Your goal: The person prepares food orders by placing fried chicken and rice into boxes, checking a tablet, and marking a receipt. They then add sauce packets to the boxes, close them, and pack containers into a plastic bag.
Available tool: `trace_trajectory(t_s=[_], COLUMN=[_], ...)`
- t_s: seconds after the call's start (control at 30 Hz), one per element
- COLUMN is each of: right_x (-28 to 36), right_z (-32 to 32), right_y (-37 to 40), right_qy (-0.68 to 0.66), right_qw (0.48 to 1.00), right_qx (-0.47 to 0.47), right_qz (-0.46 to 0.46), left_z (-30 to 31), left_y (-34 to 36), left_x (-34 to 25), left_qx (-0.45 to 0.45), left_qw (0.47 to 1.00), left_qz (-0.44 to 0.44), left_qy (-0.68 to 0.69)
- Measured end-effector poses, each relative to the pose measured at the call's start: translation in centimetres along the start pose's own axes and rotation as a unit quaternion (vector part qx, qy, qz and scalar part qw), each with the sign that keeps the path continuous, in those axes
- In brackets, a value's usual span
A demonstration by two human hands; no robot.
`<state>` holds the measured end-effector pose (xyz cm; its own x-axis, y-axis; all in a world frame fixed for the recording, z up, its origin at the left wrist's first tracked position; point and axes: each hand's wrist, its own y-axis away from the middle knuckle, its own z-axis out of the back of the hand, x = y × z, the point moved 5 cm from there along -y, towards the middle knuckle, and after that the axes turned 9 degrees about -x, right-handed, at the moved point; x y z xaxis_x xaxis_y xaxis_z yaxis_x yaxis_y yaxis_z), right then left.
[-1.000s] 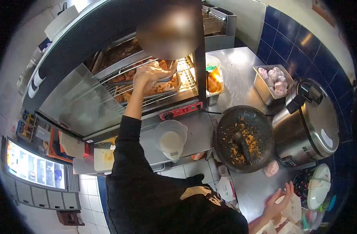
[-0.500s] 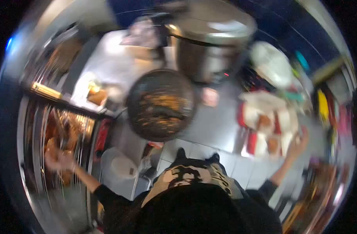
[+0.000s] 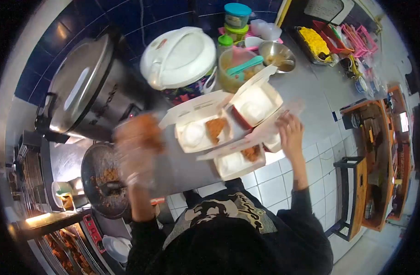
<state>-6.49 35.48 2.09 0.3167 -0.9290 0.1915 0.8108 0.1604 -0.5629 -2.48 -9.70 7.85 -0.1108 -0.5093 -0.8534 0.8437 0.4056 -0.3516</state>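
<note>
My left hand [image 3: 137, 167], smeared by motion and seemingly in a clear plastic glove, grips a piece of fried chicken [image 3: 141, 132] left of the open paper food boxes. A box at the back left [image 3: 184, 144] holds white rice and a chicken piece [image 3: 216, 129]. Behind it on the right stands another box [image 3: 275, 97] with rice only visible inside. In the front box [image 3: 241, 173] are rice and a chicken piece [image 3: 251, 153], partly covered by its lid. My right hand [image 3: 290, 134] has its fingers curled on the edge of a food box [image 3: 273, 143] at the right, mostly hidden.
A wok [image 3: 93, 160] with brown crumbs and a dark-handled utensil sits at the left, below a large steel cooker [image 3: 88, 87]. At the back are a white-lidded container [image 3: 178, 57], a bowl with teal tongs [image 3: 244, 65] and a steel bowl [image 3: 283, 48]. Lower left is a lit chicken display [image 3: 65, 252].
My view has turned right, toward the boxes. My left hand has come out of the lit display and now carries a piece of fried chicken. My right hand stays by the boxes.
</note>
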Motion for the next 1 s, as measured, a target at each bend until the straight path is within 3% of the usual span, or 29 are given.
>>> trace_trajectory(t_s=[0.07, 0.1, 0.13, 0.2, 0.27, 0.33, 0.4, 0.43, 0.53, 0.6, 0.67, 0.7, 0.73, 0.77, 0.8, 0.83, 0.87, 0.9, 0.93, 0.97, 1.0], right_x=[0.1, 0.2, 0.3, 0.5, 0.3, 0.0, 0.1, 0.0, 0.3, 0.6, 0.9, 1.3, 2.2, 4.1, 6.4, 8.3, 10.3, 12.1, 15.0, 17.8, 21.4], right_z=[0.4, 0.6, 1.0, 1.2, 1.1, 1.0, 0.9, 0.8, 1.3, 1.3, 0.4, 0.3, 0.4, 1.3, 2.4, 3.0, 3.1, 2.5, 2.0, 1.6, 1.0], right_y=[1.8, 2.1, 2.1, 2.1, 2.0, 2.0, 2.1, 2.3, 2.3, 2.5, 2.8, 2.3, 1.7, 0.5, -0.9, -1.6, -2.0, -2.4, -2.7, -2.9, -3.3], right_qy=[-0.041, -0.059, -0.077, -0.097, -0.101, -0.101, -0.109, -0.113, -0.072, -0.046, -0.010, 0.013, 0.033, 0.037, 0.036, 0.012, -0.024, -0.101, -0.124, -0.146, -0.223], right_qw=[0.999, 0.997, 0.996, 0.993, 0.992, 0.991, 0.990, 0.990, 0.994, 0.996, 0.998, 0.998, 0.998, 0.997, 0.996, 0.995, 0.992, 0.985, 0.978, 0.970, 0.964], right_qx=[0.011, 0.015, 0.017, 0.027, 0.042, 0.046, 0.044, 0.038, 0.044, 0.024, 0.002, -0.012, -0.028, -0.049, -0.070, -0.098, -0.124, -0.138, -0.156, -0.173, -0.129], right_qz=[-0.030, -0.037, -0.046, -0.062, -0.070, -0.076, -0.077, -0.080, -0.071, -0.075, -0.057, -0.052, -0.047, -0.039, -0.029, -0.012, 0.012, 0.029, 0.060, 0.092, 0.071], left_z=[-15.2, -20.3, -27.7, -34.2, -41.7, -43.1, -42.0, -40.9, -32.9, -23.6, -11.9, -6.2, -0.3, 5.8, 11.7, 16.6, 21.9, 28.7, 33.4, 37.2, 40.4], left_y=[0.0, 0.4, 1.5, 1.3, 1.7, 3.0, 4.8, 4.8, 3.6, 1.3, 0.1, 0.3, 0.8, 2.1, 3.4, 4.6, 6.6, 9.7, 12.6, 15.0, 17.1], left_x=[-5.3, -8.8, -5.3, -8.5, -6.4, -7.1, -7.1, -7.3, -7.4, -6.8, -5.8, -4.1, -2.8, -1.3, -1.3, -2.2, -3.3, -1.5, -1.4, -2.9, -4.2], left_qx=[0.266, 0.327, 0.321, 0.303, 0.325, 0.354, 0.387, 0.373, 0.301, 0.322, 0.201, 0.114, 0.076, -0.082, -0.164, -0.295, -0.424, -0.414, -0.489, -0.503, -0.490], left_qw=[0.937, 0.924, 0.934, 0.951, 0.931, 0.877, 0.784, 0.799, 0.868, 0.933, 0.957, 0.911, 0.993, 0.919, 0.920, 0.937, 0.903, 0.896, 0.819, 0.740, 0.646], left_qz=[0.134, 0.156, 0.081, 0.026, -0.162, -0.314, -0.423, -0.436, -0.389, -0.151, -0.202, -0.342, -0.078, 0.126, 0.043, 0.054, 0.072, -0.037, 0.027, -0.024, -0.060], left_qy=[0.183, 0.126, 0.136, 0.059, 0.019, -0.080, -0.238, -0.178, -0.062, 0.052, -0.051, -0.199, 0.050, 0.365, 0.355, 0.177, -0.014, -0.159, -0.299, -0.445, -0.582])
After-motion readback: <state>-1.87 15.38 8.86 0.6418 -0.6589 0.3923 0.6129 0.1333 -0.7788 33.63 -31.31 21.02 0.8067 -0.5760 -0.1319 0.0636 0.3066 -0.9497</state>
